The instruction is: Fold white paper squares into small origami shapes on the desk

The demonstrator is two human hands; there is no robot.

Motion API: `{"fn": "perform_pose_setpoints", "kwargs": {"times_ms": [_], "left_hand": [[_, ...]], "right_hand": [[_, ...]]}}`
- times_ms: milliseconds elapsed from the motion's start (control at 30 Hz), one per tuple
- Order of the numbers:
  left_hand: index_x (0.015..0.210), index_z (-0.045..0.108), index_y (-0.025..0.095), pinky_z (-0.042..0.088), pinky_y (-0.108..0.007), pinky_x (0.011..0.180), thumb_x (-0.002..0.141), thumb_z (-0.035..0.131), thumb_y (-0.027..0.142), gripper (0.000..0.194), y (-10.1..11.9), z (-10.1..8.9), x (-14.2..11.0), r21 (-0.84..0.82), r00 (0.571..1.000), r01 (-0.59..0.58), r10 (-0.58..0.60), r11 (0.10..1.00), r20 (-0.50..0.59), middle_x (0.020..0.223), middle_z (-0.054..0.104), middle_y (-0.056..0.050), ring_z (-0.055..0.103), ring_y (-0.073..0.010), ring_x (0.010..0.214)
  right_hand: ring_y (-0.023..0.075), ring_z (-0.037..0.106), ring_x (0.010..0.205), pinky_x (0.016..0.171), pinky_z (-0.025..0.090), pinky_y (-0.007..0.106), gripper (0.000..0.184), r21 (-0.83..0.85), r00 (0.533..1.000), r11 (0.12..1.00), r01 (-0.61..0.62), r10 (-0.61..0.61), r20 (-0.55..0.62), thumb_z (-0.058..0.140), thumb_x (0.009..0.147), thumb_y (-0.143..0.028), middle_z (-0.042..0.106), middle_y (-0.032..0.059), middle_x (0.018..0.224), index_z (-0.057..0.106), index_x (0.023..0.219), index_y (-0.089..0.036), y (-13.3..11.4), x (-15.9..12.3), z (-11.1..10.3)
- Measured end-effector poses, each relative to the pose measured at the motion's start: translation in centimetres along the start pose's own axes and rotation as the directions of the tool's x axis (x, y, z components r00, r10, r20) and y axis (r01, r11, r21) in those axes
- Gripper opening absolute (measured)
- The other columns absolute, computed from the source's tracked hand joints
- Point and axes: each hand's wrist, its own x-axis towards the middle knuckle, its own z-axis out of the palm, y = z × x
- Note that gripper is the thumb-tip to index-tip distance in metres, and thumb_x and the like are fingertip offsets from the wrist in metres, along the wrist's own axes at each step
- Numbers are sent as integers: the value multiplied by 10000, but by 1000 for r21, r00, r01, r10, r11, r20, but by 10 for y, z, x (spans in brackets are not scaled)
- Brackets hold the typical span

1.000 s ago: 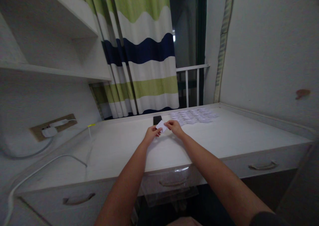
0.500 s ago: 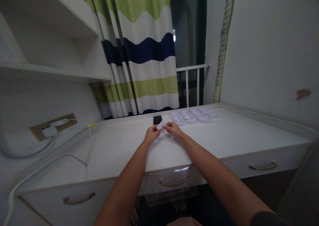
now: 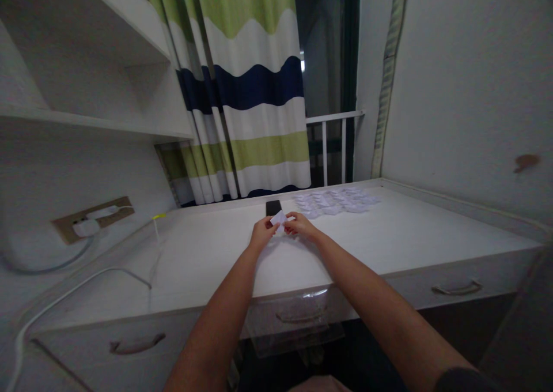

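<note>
A small piece of white folded paper (image 3: 279, 218) is held up between my two hands, just above the desk. My left hand (image 3: 262, 231) pinches its left edge between thumb and fingers. On the other side, my right hand (image 3: 299, 226) grips the lower right edge the same way. Behind the paper lies a flat black object (image 3: 273, 208), perhaps a phone, partly covered by the paper and my left hand. Several folded white paper pieces (image 3: 334, 202) lie in rows to the right, beyond my right hand.
The white desk (image 3: 207, 259) has drawers with metal handles along its front. A white cable (image 3: 86, 279) runs over its left side, below a wall socket with plugs (image 3: 88, 223). A striped curtain (image 3: 259, 121) hangs behind the desk, and a shelf (image 3: 95, 121) juts out at upper left.
The paper has turned a little and shows more of its face. My right fingers have shifted slightly on its edge; my left hand is nearly still.
</note>
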Motion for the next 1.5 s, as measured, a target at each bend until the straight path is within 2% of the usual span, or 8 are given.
{"fn": "perform_pose_setpoints", "kwargs": {"times_ms": [100, 367, 633, 900, 1067, 1267, 1433, 1500], "left_hand": [[798, 619, 133, 367, -199, 452, 638, 580, 276, 218, -2, 1, 0, 18, 1000, -10, 10, 1000, 7, 506, 528, 25, 481, -97, 455], [901, 613, 138, 369, -199, 463, 576, 656, 278, 357, -3, 3, -1, -23, 998, 36, -35, 999, 50, 512, 536, 31, 480, -100, 468], [844, 625, 145, 399, -211, 509, 580, 639, 212, 272, 0, 3, -3, 35, 1000, 5, -5, 999, 1, 568, 579, 2, 519, -123, 541], [889, 584, 148, 398, -190, 464, 590, 606, 176, 300, 1, 4, -5, 29, 997, 1, -3, 1000, 72, 631, 588, -3, 515, -101, 514], [855, 552, 167, 411, -173, 440, 587, 580, 146, 270, 0, 6, -4, -64, 995, 26, -20, 998, 94, 668, 570, 12, 538, -92, 522], [780, 537, 164, 469, -205, 504, 594, 552, 125, 191, 1, 6, -2, -183, 994, 80, -65, 980, 84, 742, 591, -13, 568, -101, 588], [731, 535, 159, 487, -240, 534, 660, 496, 187, 86, 6, 3, -1, -331, 984, 180, -166, 926, 70, 828, 597, -39, 594, -125, 668], [729, 534, 156, 488, -248, 532, 688, 490, 239, 102, 8, 2, 0, -373, 974, 227, -214, 900, 77, 816, 593, -37, 595, -125, 656]], "right_hand": [[87, 520, 419, 437, 408, 183, 203, 41, 999, 998, -39, 38, 14, 551, 628, -92, 553, -39, 452, 461, 797, -162, -3, -3, 2], [80, 501, 394, 445, 412, 184, 209, 76, 1000, 997, 4, -4, 3, 514, 610, -48, 541, -50, 431, 466, 783, -155, -1, -1, 1], [83, 508, 399, 436, 410, 181, 185, 66, 999, 998, 23, -24, 26, 514, 598, -40, 552, -41, 435, 480, 738, -158, 3, 2, 1], [76, 508, 393, 435, 415, 176, 152, 82, 1000, 996, 28, -29, 11, 521, 625, -38, 548, -43, 428, 476, 712, -154, 2, 3, 2], [91, 538, 423, 468, 443, 199, 154, 120, 1000, 993, 19, -17, -12, 546, 642, -60, 570, -32, 459, 463, 726, -159, 1, 3, 2], [107, 590, 519, 556, 480, 233, 133, 184, 998, 981, 55, -52, -19, 540, 661, -80, 607, -15, 540, 462, 727, -164, 2, 3, 2], [105, 601, 576, 612, 486, 251, 149, 223, 995, 970, 98, -101, 0, 488, 655, -48, 616, -15, 594, 483, 748, -163, 2, 1, 1], [101, 600, 590, 619, 485, 251, 161, 226, 995, 969, 99, -104, 10, 465, 650, -38, 611, -17, 608, 490, 748, -163, 2, 1, 1]]}}
